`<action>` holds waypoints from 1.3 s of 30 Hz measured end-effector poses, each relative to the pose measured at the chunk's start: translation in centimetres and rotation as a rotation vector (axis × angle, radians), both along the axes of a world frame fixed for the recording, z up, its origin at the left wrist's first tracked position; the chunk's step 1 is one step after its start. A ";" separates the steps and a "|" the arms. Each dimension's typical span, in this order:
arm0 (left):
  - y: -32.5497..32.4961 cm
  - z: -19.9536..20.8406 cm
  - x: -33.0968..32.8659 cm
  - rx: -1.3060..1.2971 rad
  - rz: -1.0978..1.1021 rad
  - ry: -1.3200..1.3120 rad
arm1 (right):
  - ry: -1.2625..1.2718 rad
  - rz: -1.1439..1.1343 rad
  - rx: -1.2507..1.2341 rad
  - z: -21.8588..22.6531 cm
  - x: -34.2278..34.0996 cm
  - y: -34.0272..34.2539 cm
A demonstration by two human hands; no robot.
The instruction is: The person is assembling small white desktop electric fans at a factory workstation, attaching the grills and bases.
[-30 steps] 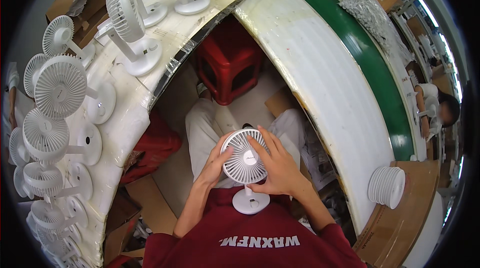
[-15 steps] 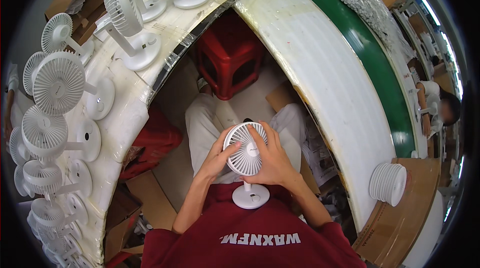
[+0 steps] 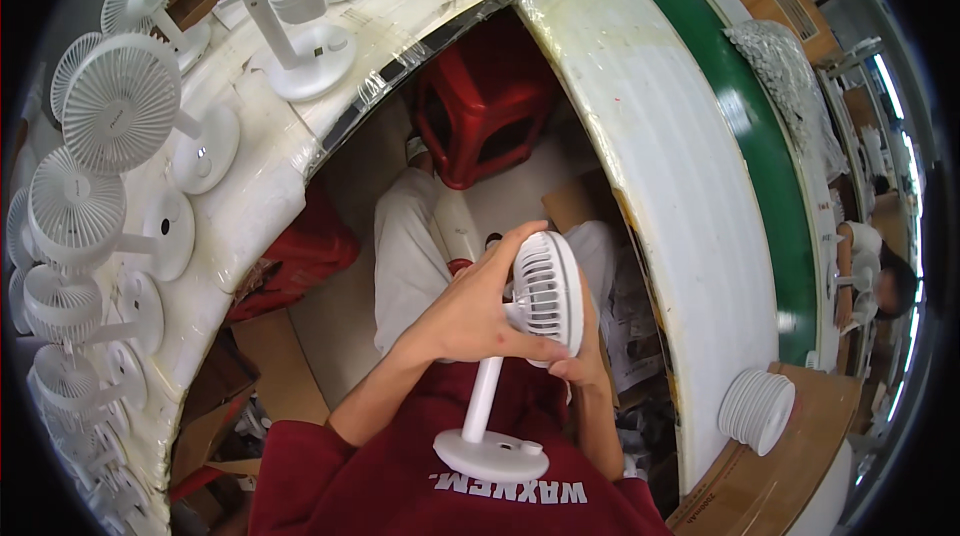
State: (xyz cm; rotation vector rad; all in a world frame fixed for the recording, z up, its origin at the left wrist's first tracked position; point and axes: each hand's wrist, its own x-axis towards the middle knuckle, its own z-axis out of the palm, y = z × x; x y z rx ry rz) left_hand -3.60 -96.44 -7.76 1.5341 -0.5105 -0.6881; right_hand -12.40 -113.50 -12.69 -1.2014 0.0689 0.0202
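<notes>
A white desk fan [image 3: 546, 281] is held over my lap, its head turned sideways with the slotted back of the cage toward the left. My left hand [image 3: 468, 308] grips the head from the left, fingers over the top and thumb along the lower edge. On the other side, my right hand [image 3: 588, 364] holds the front rim; most of its fingers are hidden behind the cage. The stem slants down to a round base [image 3: 490, 456], which hangs in front of my maroon shirt.
Several white fans [image 3: 122, 104] stand on the left table [image 3: 255, 176]. Red stools [image 3: 485, 101] sit beneath and between the tables. To the right are a white worktop [image 3: 660, 136], a green belt [image 3: 745, 121], and stacked white round grilles [image 3: 757, 410] by a cardboard sheet [image 3: 780, 456]. Another person [image 3: 865, 266] sits far right.
The fan has been turned from facing me to sideways, and its head has moved right. My left hand has shifted across to the back of the cage. The view has swung slightly.
</notes>
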 end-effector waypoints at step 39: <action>-1.7 5.1 -1.8 0.089 0.004 -0.151 | 0.044 -0.063 0.195 2.1 -2.6 -0.3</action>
